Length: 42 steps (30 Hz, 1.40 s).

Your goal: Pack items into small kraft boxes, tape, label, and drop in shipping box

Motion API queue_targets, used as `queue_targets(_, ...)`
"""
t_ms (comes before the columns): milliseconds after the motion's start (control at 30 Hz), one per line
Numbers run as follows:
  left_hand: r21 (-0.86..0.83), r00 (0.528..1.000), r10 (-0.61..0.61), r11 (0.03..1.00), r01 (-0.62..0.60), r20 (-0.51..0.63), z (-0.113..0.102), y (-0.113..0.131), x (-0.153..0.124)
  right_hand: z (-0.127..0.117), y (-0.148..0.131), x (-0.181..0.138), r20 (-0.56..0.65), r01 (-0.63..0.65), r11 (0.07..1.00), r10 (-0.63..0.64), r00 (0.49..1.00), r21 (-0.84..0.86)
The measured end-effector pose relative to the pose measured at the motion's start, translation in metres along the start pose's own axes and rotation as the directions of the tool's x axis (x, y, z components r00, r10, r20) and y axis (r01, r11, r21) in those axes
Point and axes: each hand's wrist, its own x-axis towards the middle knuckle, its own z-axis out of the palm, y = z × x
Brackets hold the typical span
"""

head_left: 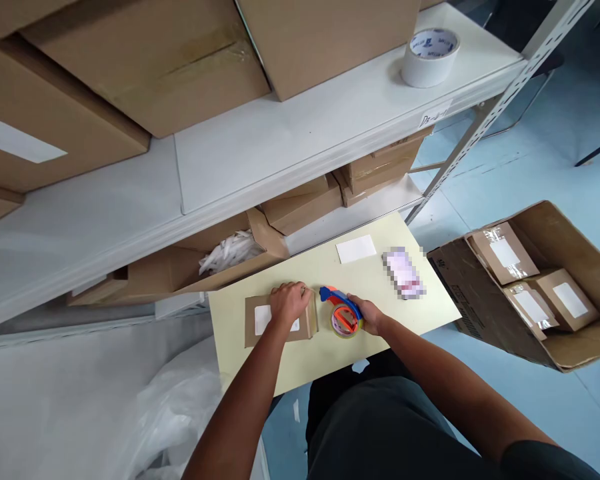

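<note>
A small cardboard box point(251, 323) with a white label lies on the pale yellow table. My left hand point(289, 303) is on top of it, fingers curled at its right end, where clear tape shows along the edge. My right hand point(370, 315) is closed around a blue and orange tape dispenser point(347, 313) just right of the box. A roll of tape sits in the dispenser, and its blue head points toward the box. The two appear slightly apart.
Right of the table point(300, 373), a large open carton point(473, 313) holds several labelled boxes. A white card point(356, 249) and a blurred-out item point(404, 272) lie on the table. Behind, the shelf point(280, 150) carries cartons and a white tape roll point(430, 59).
</note>
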Motion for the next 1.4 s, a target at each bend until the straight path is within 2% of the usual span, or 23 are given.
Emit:
queue_targets(67, -0.011, 0.997, -0.067, 0.998, 0.067, -0.027, 0.001, 0.000, 0.004, 0.004, 0.005, 0.001, 0.008, -0.009, 1.000, 0.009, 1.000, 0.004)
queue_targets(167, -0.032, 0.981, -0.180, 0.984, 0.178, -0.073, 0.003, -0.011, 0.007, -0.007, 0.029, -0.005, 0.031, -0.005, 1.000, 0.005, 1.000, 0.003)
queue_targets(300, -0.096, 0.915, -0.399, 0.914, 0.393, -0.052, 0.003, -0.033, 0.008, -0.032, 0.066, -0.017, 0.061, -0.029, 0.998, 0.032, 0.998, -0.054)
queue_targets(367, -0.110, 0.894, -0.447, 0.891, 0.440, -0.038, 0.001, -0.039, 0.008, -0.038, 0.076, -0.019, 0.076, -0.032, 0.998, 0.036, 0.996, -0.052)
queue_targets(433, -0.130, 0.893, -0.446, 0.891, 0.436, -0.060, -0.001, -0.041, 0.006, -0.039, 0.080, -0.018, 0.085, -0.038, 0.998, 0.043, 0.995, -0.051)
queue_targets(500, -0.164, 0.918, -0.369, 0.924, 0.346, -0.145, -0.003, -0.042, -0.001, -0.038, 0.079, -0.015, 0.088, -0.050, 0.996, 0.056, 0.995, -0.069)
queue_targets(533, -0.172, 0.940, -0.279, 0.954, 0.247, -0.197, -0.004, -0.044, -0.006, -0.038, 0.079, -0.014, 0.085, -0.056, 0.995, 0.063, 0.994, -0.079)
queue_targets(600, -0.137, 0.968, 0.006, 0.990, -0.042, -0.250, -0.006, -0.049, -0.020, -0.040, 0.078, -0.011, 0.083, -0.066, 0.995, 0.072, 0.994, -0.080)
queue_targets(633, -0.102, 0.958, 0.176, 0.974, -0.203, -0.226, -0.006, -0.052, -0.028, -0.042, 0.078, -0.011, 0.083, -0.073, 0.994, 0.080, 0.993, -0.078)
queue_targets(700, -0.049, 0.883, 0.455, 0.885, -0.462, -0.115, -0.006, -0.058, -0.043, -0.046, 0.078, -0.011, 0.088, -0.094, 0.993, 0.101, 0.991, -0.075)
queue_targets(767, -0.031, 0.813, 0.581, 0.813, -0.582, -0.024, -0.004, -0.061, -0.052, -0.047, 0.078, -0.014, 0.099, -0.111, 0.991, 0.118, 0.988, -0.075)
queue_targets(833, -0.026, 0.811, 0.585, 0.811, -0.585, 0.005, -0.002, -0.060, -0.052, -0.045, 0.076, -0.016, 0.109, -0.112, 0.991, 0.120, 0.987, -0.072)
queue_targets(967, 0.006, 0.891, 0.454, 0.891, -0.454, 0.017, 0.001, -0.049, -0.038, -0.031, 0.075, -0.017, 0.100, -0.076, 0.997, 0.079, 0.992, -0.031)
queue_targets(1067, 0.016, 0.929, 0.371, 0.928, -0.371, -0.002, 0.002, -0.041, -0.027, -0.018, 0.077, -0.013, 0.080, -0.057, 0.998, 0.056, 0.995, 0.002)
queue_targets(1267, -0.018, 0.950, 0.311, 0.950, -0.311, 0.004, 0.003, -0.039, -0.016, -0.003, 0.077, -0.007, 0.051, -0.072, 0.997, 0.071, 0.996, 0.020)
queue_targets(1400, -0.004, 0.968, 0.249, 0.969, -0.249, 0.038, 0.004, -0.039, -0.011, -0.002, 0.056, -0.002, 0.056, -0.058, 0.996, 0.062, 0.997, -0.062)
